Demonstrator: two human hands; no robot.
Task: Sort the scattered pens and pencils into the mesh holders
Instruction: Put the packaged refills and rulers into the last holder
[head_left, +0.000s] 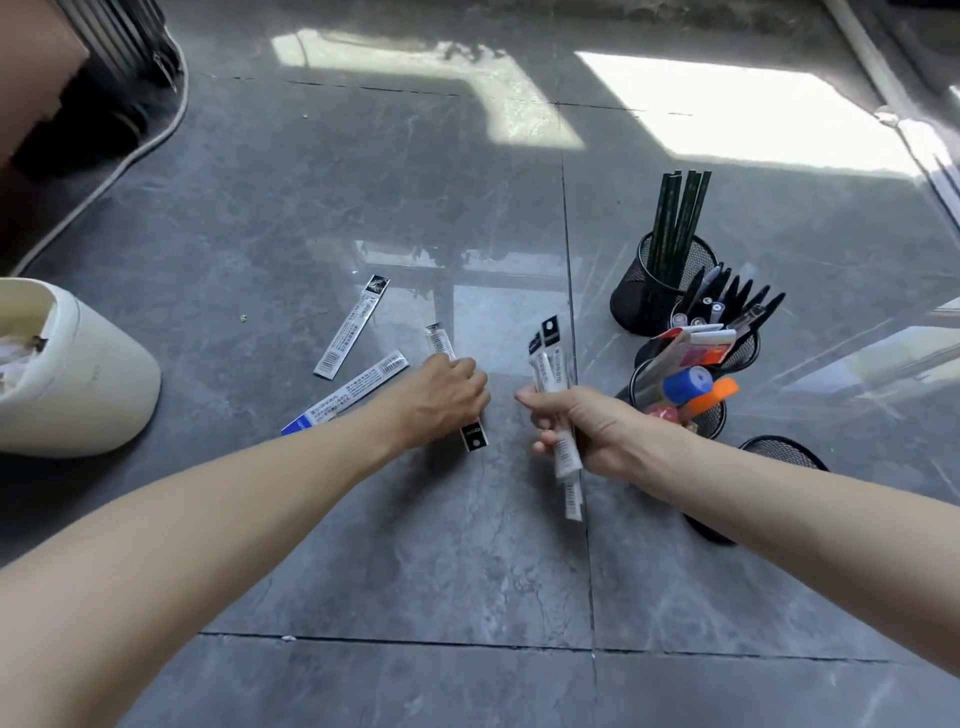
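Left hand (441, 400) grips one packet (474, 439), right hand (597, 426) a bundle (548, 364) just beside.

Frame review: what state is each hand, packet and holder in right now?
Left hand: grips single packet on the floor.
Right hand: holds packet bundle off the floor.
Upper loose packet: flat on floor.
Lower loose packet: flat on floor.
Pencil holder: upright, filled.
Pen holder: upright, filled.
Marker holder: upright, filled.
Fourth holder: partly behind right arm.

No legible text. The long white plastic refill packets (351, 326) on the grey tile floor carried barcodes and print. All too blurred to read.
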